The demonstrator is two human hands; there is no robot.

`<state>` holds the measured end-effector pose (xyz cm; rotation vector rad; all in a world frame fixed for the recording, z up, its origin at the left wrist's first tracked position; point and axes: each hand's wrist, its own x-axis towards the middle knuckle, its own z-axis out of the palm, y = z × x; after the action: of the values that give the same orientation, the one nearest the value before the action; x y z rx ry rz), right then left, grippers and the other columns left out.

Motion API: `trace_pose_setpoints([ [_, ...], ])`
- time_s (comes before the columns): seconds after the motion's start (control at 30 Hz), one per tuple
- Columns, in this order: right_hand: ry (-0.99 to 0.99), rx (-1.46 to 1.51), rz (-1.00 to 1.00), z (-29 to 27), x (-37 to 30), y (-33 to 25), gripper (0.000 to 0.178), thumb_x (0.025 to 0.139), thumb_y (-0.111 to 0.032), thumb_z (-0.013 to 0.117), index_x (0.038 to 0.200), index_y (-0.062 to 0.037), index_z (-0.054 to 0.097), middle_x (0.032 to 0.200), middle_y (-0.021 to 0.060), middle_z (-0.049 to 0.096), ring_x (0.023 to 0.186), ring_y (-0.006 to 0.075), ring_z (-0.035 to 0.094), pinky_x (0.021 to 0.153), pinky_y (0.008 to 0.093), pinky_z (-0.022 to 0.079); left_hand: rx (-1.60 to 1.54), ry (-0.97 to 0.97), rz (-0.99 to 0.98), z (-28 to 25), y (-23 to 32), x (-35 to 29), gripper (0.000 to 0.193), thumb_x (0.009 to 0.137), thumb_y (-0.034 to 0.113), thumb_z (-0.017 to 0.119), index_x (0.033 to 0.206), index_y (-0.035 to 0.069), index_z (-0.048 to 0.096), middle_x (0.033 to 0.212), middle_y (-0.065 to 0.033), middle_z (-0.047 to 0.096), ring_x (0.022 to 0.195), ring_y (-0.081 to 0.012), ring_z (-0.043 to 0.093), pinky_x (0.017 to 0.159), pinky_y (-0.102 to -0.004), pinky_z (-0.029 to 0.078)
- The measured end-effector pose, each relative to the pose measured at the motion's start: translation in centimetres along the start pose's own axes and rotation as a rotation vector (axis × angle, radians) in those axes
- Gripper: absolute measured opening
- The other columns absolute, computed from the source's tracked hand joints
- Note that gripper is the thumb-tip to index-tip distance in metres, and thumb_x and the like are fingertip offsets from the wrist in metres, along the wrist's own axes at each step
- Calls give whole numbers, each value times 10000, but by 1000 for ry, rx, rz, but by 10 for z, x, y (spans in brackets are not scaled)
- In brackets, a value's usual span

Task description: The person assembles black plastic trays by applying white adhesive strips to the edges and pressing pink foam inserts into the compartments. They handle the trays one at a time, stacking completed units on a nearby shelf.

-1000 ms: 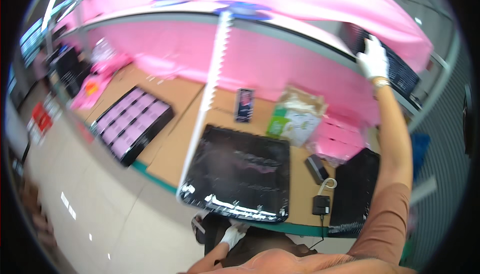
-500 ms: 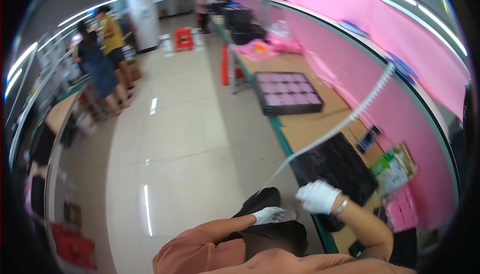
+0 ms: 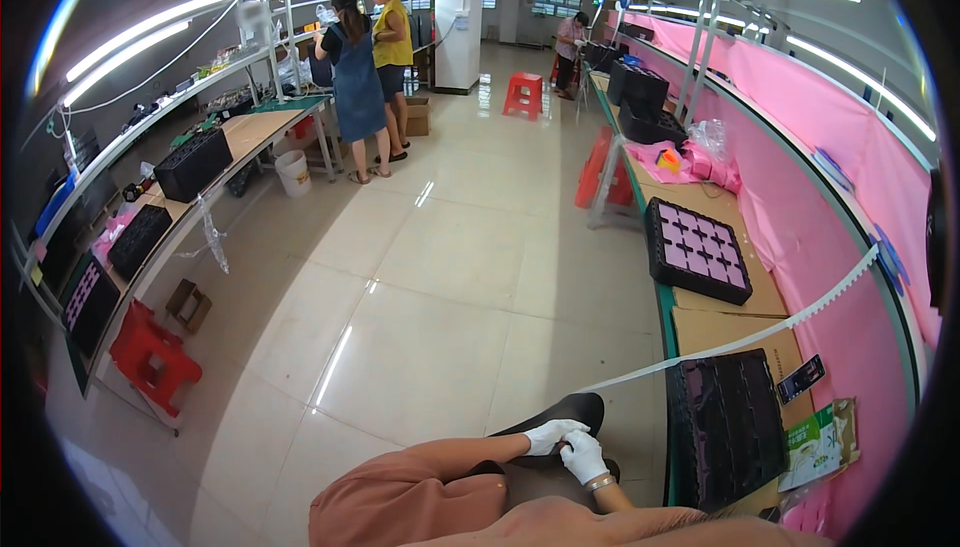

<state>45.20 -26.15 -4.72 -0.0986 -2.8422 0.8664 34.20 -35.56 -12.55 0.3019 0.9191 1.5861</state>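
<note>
My left hand (image 3: 552,437) and my right hand (image 3: 583,458), both in white gloves, meet over my lap. The fingers of each are drawn together at the tips; whatever they pinch, if anything, is too small to make out. A silver bracelet circles my right wrist. Just beyond the hands, a long white strip (image 3: 700,355) with a toothed stretch slopes down from a blue reel (image 3: 888,255) on the right shelf. Its lower end passes out of sight behind my knee. To the right of my hands, a black foam tray (image 3: 728,427) lies on the bench.
Along the right bench (image 3: 695,309) are a black tray with pink squares (image 3: 700,250), a phone (image 3: 801,379) and a green-and-white package (image 3: 812,447). Red stools (image 3: 158,355) stand at left and farther off. Two people stand at the far left bench; another is farther back.
My right hand has come down and left from beside the bench edge to meet my left hand over my lap. The view has swung to the right and levelled.
</note>
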Motion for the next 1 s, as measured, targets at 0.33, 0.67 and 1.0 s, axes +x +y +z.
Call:
trace_pose_setpoints([
  [0.33, 250, 211, 338, 20, -36, 42, 201, 877, -149, 526, 917, -36, 687, 926, 220, 662, 860, 402, 631, 764, 441, 514, 1579, 67, 713, 14, 3, 24, 228, 864, 101, 553, 1060, 42, 654, 1067, -154, 655, 917, -307, 639, 834, -417, 518],
  [0.67, 243, 712, 628, 0, -74, 0, 199, 883, -44, 526, 996, 12, 679, 897, 95, 713, 873, 156, 674, 821, 287, 527, 981, 391, 400, 25, 102, 197, 527, 989, 467, 432, 1225, 25, 594, 1289, -200, 580, 1169, -340, 571, 1022, -396, 412],
  [1.0, 141, 226, 526, -55, -109, -8, 217, 913, -184, 600, 1074, -60, 676, 1023, 144, 686, 970, 286, 654, 862, 354, 507, 646, -47, 204, 80, 132, 198, 411, 933, 454, 597, 955, 50, 668, 781, -6, 619, 680, -82, 516, 664, -253, 413],
])
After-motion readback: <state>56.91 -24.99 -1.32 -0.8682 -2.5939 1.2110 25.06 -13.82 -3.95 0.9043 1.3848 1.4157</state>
